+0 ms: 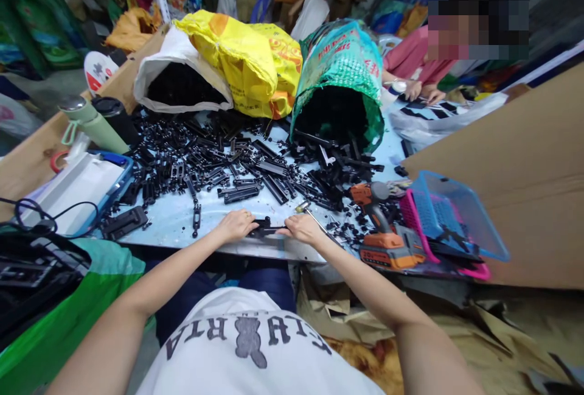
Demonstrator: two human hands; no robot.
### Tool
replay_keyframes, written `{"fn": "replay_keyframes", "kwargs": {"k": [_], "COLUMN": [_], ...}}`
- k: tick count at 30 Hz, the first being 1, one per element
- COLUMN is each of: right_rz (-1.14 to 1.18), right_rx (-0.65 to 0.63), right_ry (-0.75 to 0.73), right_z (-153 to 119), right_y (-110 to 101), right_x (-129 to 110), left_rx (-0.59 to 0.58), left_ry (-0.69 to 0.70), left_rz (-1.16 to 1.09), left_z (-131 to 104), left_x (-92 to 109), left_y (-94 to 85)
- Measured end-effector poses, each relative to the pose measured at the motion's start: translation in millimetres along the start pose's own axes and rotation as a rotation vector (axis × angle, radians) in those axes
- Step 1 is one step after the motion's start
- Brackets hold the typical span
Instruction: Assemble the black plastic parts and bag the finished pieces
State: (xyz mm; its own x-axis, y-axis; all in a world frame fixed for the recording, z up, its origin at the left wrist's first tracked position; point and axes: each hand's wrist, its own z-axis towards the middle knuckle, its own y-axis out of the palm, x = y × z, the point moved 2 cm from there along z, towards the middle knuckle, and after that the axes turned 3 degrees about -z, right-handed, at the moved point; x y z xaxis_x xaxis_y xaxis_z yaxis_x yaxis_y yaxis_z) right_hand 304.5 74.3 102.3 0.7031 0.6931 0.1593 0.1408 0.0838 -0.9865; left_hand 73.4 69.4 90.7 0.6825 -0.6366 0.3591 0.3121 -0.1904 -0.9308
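Observation:
Both hands meet at the table's front edge on one slim black plastic part [267, 229]. My left hand [238, 225] is closed on its left end, and my right hand [303, 228] grips the right end. The fingers hide the part's two ends. Just behind my right hand lies a hammer-like tool [303, 206] with a metal shaft running under my wrist. Beyond my hands spreads a heap of black plastic parts [205, 157]. To the right, an orange and black cordless drill [375, 224] rests among small black pieces.
A white sack [150, 87], a yellow sack [246, 54] and a green sack [340, 60] stand behind the heap. Right are a blue basket [483, 224] and a cardboard sheet [524, 170]. A green bottle [98, 124] stands left. Another person's hands [422, 92] work at the far right.

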Motion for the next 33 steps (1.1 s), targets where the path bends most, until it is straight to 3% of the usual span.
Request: {"fn": "replay_keyframes", "kwargs": {"k": [5,9,12,14,17,20,23,25,26,29,31,33], "right_rz": [0.115,0.173,0.2,0.267,0.549,0.989,1.345,1.473,1.488,1.278,0.934,0.572], "right_rx": [0.085,0.222,0.304,0.312,0.299,0.359,0.668,0.87,0.905,0.749,0.573,0.408], "right_ry": [-0.194,-0.288,-0.357,-0.41,-0.53,-0.598,-0.408,-0.16,-0.064,-0.03,-0.048,0.178], "right_z": [4.5,3.7,1.4,-1.1,-5.6,-3.5,13.9,34.2,47.0,93.1,124.1,149.7], "right_y": [-17.0,-38.7,-63.0,-78.8,-92.8,-86.9,-64.3,-46.7,-39.6,-30.1,-28.3,-24.2], "right_x": [6.0,-12.3,-23.8,-28.0,-39.1,-67.1,-102.5,-117.5,-119.7,-96.2,-56.4,-4.7], "left_rx": [0.005,0.09,0.191,0.264,0.422,0.585,0.847,0.974,1.002,0.937,0.712,0.452], "left_ry": [-0.154,-0.178,-0.098,0.008,0.141,0.215,0.222,0.222,0.222,0.148,0.067,0.032], "left_rz": [-0.196,-0.117,-0.036,-0.099,-0.419,-0.753,-0.764,-0.621,-0.512,-0.093,0.128,0.258], "left_z": [-7.3,-20.5,-37.9,-51.2,-67.4,-73.0,-71.8,-69.0,-66.5,-52.5,-36.7,-19.0], "left_x": [2.6,8.7,19.3,31.2,58.9,92.1,110.4,107.4,100.9,64.3,31.7,1.0], "left_y": [-16.6,-34.8,-51.2,-60.3,-69.1,-70.8,-64.6,-53.7,-46.4,-21.5,-5.5,6.7]}}
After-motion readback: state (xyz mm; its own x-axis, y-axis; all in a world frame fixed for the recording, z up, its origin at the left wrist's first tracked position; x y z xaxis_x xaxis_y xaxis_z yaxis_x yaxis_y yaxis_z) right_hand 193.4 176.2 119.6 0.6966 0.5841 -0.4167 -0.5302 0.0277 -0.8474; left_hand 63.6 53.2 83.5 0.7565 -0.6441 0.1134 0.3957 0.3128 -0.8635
